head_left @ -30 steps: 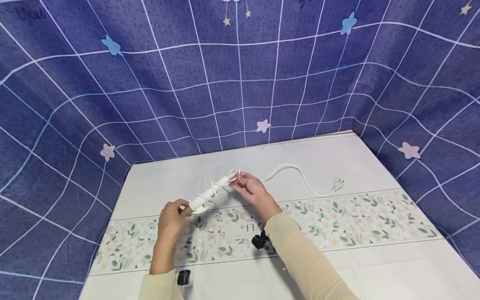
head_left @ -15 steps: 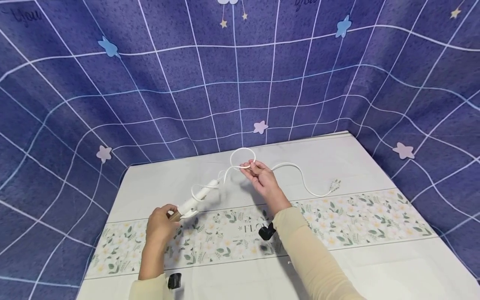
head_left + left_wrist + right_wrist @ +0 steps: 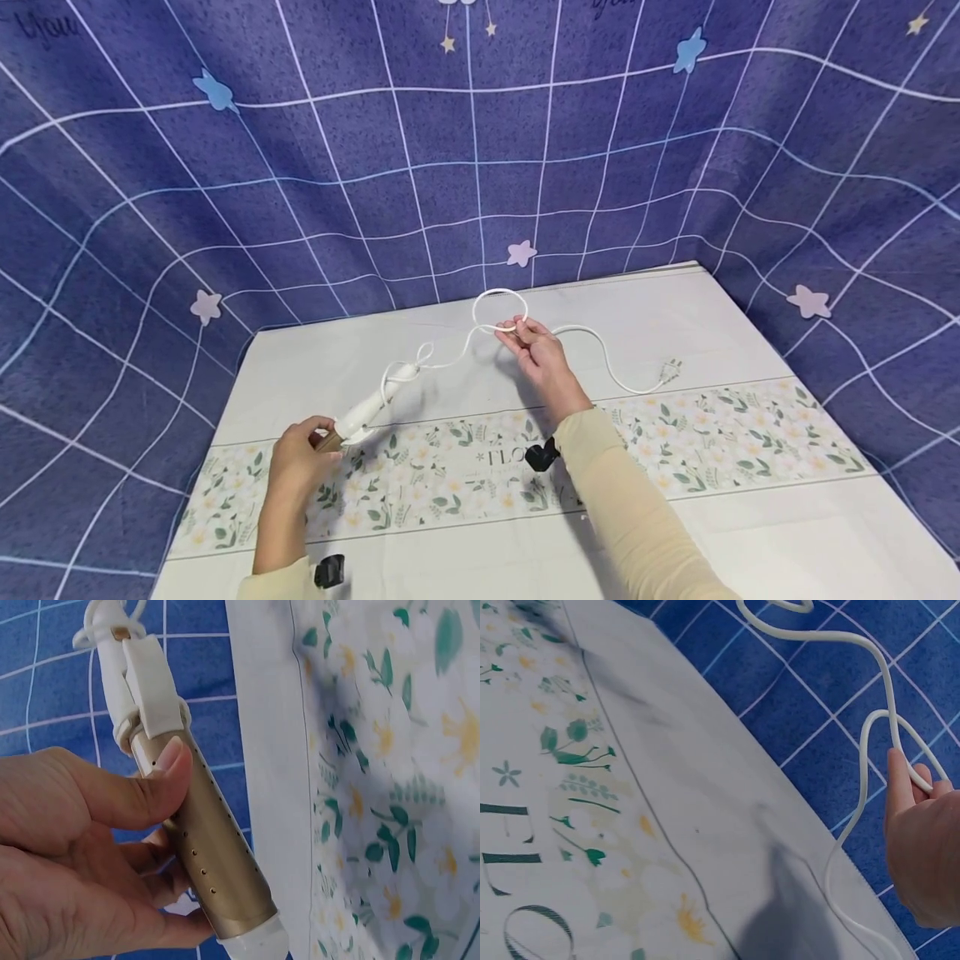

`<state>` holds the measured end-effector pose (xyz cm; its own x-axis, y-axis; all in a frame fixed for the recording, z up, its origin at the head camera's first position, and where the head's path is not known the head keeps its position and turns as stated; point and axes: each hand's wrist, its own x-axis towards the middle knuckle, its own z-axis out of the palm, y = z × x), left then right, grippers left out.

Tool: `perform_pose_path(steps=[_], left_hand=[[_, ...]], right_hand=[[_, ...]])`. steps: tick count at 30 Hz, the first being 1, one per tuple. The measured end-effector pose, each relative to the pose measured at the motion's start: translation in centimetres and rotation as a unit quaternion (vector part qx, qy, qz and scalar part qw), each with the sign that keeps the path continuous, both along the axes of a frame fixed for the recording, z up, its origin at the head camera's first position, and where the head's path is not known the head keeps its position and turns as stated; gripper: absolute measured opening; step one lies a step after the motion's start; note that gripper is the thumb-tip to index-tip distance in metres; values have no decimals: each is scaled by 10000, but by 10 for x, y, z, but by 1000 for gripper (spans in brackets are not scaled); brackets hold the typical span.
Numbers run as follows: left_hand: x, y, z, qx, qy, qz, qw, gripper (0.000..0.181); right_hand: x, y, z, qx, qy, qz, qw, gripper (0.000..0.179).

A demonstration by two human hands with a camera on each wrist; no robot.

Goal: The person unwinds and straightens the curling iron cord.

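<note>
My left hand [image 3: 296, 462] grips a curling iron [image 3: 367, 414] by its gold barrel [image 3: 217, 847]. In the left wrist view, the thumb lies along the perforated barrel, whose far end has a white cap [image 3: 259, 941]. The white handle points up and away, with a loop of cord still around its end. From the handle, the white cord [image 3: 450, 363] runs to my right hand [image 3: 546, 358], which pinches it between thumb and fingers. A round loop of cord stands above those fingers. Beyond them, the cord curves over the table to a two-pin plug [image 3: 670, 371].
The white table cover [image 3: 360, 333] carries a floral band [image 3: 637, 450] across its middle. Behind the table and at both sides hangs a blue grid-patterned curtain [image 3: 420, 183] with stars. A black wrist mount [image 3: 542, 456] shows at the right sleeve, another [image 3: 330, 571] at the left.
My right hand has drawn cord away from the handle, up and to the right, loosening the wraps. My left hand has moved left and toward me with the curling iron.
</note>
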<state>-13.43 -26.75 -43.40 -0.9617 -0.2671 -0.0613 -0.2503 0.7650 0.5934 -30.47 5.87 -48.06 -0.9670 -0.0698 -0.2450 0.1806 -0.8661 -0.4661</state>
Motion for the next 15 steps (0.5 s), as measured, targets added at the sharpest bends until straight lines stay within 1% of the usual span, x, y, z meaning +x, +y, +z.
perform_pose_path(steps=[3, 7, 12, 15], left_hand=[[3, -5, 0, -5, -81, -46, 10000, 45], [6, -12, 0, -25, -244, -103, 9996, 46], [8, -20, -1, -150, -397, -161, 9990, 44], [8, -25, -2, -191, -499, -129, 9985, 46]], right_hand=[[-2, 3, 5, -130, 14, -147, 9998, 16], [-3, 6, 11, -272, 140, -278, 9991, 19], [-2, 11, 16, -327, 328, -428, 9980, 13], [-2, 14, 17, -353, 420, -516, 9972, 11]])
